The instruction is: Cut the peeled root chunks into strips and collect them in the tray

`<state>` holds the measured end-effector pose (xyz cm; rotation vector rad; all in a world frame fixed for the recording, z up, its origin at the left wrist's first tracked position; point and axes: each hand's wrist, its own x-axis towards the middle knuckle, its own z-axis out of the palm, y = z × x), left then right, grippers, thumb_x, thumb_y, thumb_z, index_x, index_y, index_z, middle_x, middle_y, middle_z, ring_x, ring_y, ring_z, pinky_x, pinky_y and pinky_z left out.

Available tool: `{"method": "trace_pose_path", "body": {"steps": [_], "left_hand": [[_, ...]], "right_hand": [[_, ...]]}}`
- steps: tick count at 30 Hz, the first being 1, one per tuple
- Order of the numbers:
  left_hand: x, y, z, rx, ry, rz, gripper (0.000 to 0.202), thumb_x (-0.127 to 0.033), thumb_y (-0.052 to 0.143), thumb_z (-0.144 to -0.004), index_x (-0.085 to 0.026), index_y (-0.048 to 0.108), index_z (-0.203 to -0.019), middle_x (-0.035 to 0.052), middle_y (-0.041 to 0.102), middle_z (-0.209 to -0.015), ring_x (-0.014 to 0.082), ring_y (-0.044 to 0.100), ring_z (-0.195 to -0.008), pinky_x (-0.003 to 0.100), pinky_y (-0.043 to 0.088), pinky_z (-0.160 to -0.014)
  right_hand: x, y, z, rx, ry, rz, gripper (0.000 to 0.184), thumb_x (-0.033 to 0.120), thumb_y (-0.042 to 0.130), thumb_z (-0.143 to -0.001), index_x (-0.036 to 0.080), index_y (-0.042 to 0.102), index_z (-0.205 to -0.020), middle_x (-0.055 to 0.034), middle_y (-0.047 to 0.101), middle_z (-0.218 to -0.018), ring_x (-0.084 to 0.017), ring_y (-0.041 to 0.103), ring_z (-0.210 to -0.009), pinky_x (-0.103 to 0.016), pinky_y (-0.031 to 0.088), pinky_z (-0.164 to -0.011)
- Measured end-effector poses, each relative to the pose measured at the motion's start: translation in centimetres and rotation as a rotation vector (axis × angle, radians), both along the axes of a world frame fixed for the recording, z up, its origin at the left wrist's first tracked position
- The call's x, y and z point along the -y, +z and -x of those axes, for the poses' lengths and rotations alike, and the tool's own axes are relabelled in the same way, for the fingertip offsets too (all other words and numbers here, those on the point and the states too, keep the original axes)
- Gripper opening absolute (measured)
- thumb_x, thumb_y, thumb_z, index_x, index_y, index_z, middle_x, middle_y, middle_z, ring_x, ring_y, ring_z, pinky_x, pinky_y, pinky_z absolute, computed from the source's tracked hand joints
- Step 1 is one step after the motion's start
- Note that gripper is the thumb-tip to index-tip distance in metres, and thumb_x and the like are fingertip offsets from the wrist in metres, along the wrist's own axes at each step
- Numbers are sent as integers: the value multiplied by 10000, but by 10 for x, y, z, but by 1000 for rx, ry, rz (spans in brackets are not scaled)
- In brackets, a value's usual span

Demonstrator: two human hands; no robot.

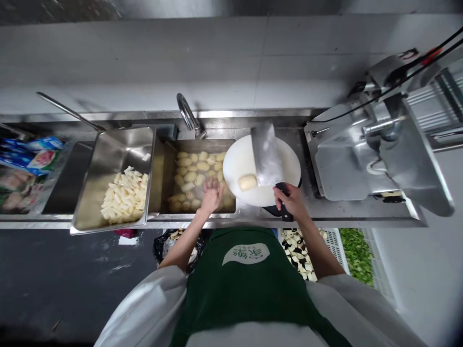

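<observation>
Peeled potato lying loose beside the cleaver
On the round cutting board, nothing steadies it; a nudge from the blade could roll it. The right hand has fingers wrapped around the handle; the left hand, blurred, seems spread over soaking potatoes.
</observation>
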<state>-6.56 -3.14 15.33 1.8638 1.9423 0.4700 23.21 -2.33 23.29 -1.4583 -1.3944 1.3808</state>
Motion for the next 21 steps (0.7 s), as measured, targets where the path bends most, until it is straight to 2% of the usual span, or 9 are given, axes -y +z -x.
{"method": "trace_pose_path", "body": {"steps": [1,3,5,6,9,12,14,18,21], "left_hand": [[-5,-9,6,29,53,25,618,-550,310,-1032,-129,535,-1424,223,536,-1446,378,492,-1365,553,421,-1092],[-14,-25,1,154,29,66,564,-547,385,-1021,-131,590,-1342,190,681,-1172,310,669,-1074,437,526,-944],[-25,-40,-22,280,3,74,543,-550,465,-1001,-151,559,-1357,121,698,-983,240,688,-844,367,548,-826],[-32,-46,-37,312,15,54,547,-550,504,-987,-160,538,-1369,105,686,-967,226,676,-804,360,547,-805],[-55,-63,-71,356,3,-74,475,-502,555,-975,-173,544,-1318,118,648,-1082,223,653,-891,380,538,-865],[-77,-72,-78,449,-206,-164,348,-428,498,-1014,-187,581,-1251,114,627,-1163,218,620,-1048,376,514,-959],[-83,-73,-76,441,-288,-231,311,-405,491,-1019,-195,611,-1214,113,600,-1184,224,578,-1134,388,487,-1012],[-78,-75,-84,305,-254,-363,226,-380,588,-971,-201,681,-1072,121,536,-1168,253,505,-1133,429,461,-1004],[-72,-79,-96,218,-213,-420,160,-319,605,-960,-207,700,-1021,124,528,-1152,266,481,-1089,463,439,-969]], "right_hand": [[0,-4,-15,130,-23,-11,400,580,585,-910,240,484,-726,60,525,-477,-125,512,-401,-247,411,-469],[2,-18,-41,435,-18,3,360,504,542,-954,245,468,-716,40,540,-479,-148,553,-449,-258,423,-537],[7,-34,-58,721,54,28,298,425,536,-969,236,491,-743,-10,616,-565,-185,627,-569,-269,419,-607],[11,-42,-64,832,117,35,266,399,536,-974,225,515,-775,-43,661,-639,-205,660,-651,-272,414,-638],[28,-62,-69,1006,307,55,237,384,497,-1015,185,569,-910,-110,729,-848,-237,699,-834,-270,390,-682],[45,-70,-65,1024,408,104,266,385,419,-1059,170,562,-996,-114,738,-907,-233,705,-865,-265,368,-675],[53,-73,-58,1027,439,133,274,383,388,-1072,164,548,-1028,-119,740,-930,-236,708,-880,-269,360,-675],[58,-73,-38,1076,420,230,263,365,359,-1081,153,513,-1071,-136,741,-956,-251,715,-900,-282,362,-693],[55,-64,-30,1087,395,260,266,366,334,-1086,157,497,-1080,-138,744,-964,-255,721,-896,-288,366,-687]]}}
